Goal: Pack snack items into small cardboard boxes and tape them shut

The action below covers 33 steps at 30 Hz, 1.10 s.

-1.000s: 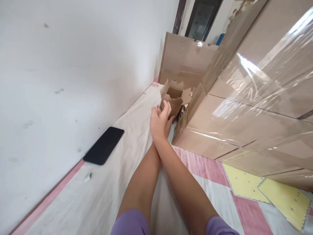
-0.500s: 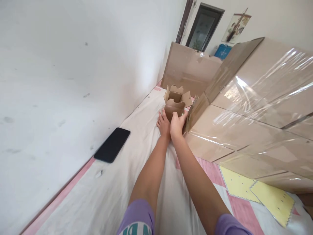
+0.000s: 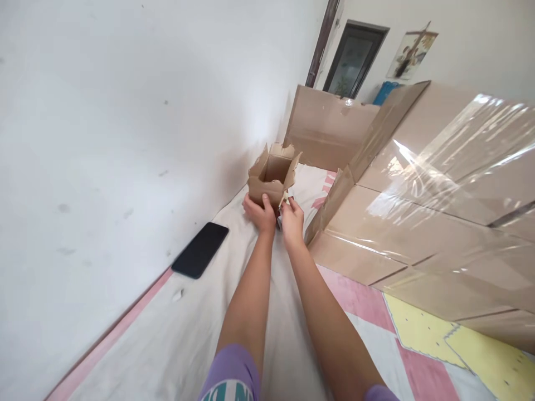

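A small cardboard box (image 3: 267, 190) with its top flaps up stands by the white wall, slightly tilted. My left hand (image 3: 259, 216) grips its near lower side, thumb on the front face and fingers round the left corner. At the box's right near corner my right hand (image 3: 292, 220) has its fingers closed in a pinch. A small pale yellowish piece (image 3: 286, 197) shows at those fingertips, too small to name. Some dark bit between the two hands is partly hidden. The inside of the box shows only in part.
A black phone (image 3: 200, 250) lies along the wall (image 3: 137, 139) on the pale cloth (image 3: 167, 334). Large cardboard panels (image 3: 418, 206) covered in shiny tape rise on the right, and another panel (image 3: 330, 128) stands behind. Yellow patterned pieces (image 3: 422, 328) lie at lower right.
The small box and both hands have shifted left toward the wall, away from the taped cardboard. My right hand has moved from the box's front to its right corner, closing its fingers there.
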Each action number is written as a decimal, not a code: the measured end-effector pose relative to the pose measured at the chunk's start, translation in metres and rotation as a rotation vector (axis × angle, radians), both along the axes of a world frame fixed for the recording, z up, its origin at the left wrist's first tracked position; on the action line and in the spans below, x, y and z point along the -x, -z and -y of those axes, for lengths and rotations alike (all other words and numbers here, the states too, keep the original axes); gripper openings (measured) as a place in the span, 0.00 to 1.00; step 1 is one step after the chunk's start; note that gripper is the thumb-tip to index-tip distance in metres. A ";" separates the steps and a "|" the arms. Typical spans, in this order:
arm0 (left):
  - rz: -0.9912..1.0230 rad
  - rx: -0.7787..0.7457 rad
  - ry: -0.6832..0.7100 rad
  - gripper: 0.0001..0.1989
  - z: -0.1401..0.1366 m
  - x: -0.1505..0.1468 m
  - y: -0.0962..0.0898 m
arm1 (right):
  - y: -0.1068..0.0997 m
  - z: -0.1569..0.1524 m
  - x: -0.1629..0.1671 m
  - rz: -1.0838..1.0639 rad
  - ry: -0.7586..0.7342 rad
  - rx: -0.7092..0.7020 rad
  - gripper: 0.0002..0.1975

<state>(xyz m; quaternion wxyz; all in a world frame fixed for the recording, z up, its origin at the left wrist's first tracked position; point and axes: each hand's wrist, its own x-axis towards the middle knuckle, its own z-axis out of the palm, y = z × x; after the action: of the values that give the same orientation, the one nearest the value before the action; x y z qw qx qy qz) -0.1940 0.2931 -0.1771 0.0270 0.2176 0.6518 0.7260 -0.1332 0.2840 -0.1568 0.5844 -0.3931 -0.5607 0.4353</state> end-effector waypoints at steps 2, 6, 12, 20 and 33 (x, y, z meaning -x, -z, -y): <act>0.025 -0.010 -0.048 0.21 0.002 0.019 0.003 | 0.005 0.011 0.005 -0.015 -0.056 0.022 0.28; 0.065 -0.015 -0.070 0.17 0.000 0.040 0.011 | 0.012 0.024 0.001 0.242 0.003 -0.077 0.31; 0.031 -0.043 -0.058 0.19 -0.004 0.036 0.019 | 0.028 0.032 -0.010 0.612 0.115 -0.233 0.44; -0.007 -0.097 -0.009 0.26 0.001 0.037 0.023 | 0.034 0.012 -0.018 0.354 0.131 -0.224 0.33; -0.001 -0.066 0.054 0.31 0.013 0.046 0.006 | 0.025 -0.005 -0.029 0.310 -0.086 -0.194 0.31</act>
<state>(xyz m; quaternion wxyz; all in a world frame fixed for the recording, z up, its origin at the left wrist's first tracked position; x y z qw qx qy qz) -0.2398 0.2805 -0.1831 0.0391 0.2362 0.6214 0.7460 -0.1042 0.2892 -0.1813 0.5073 -0.3729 -0.6996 0.3378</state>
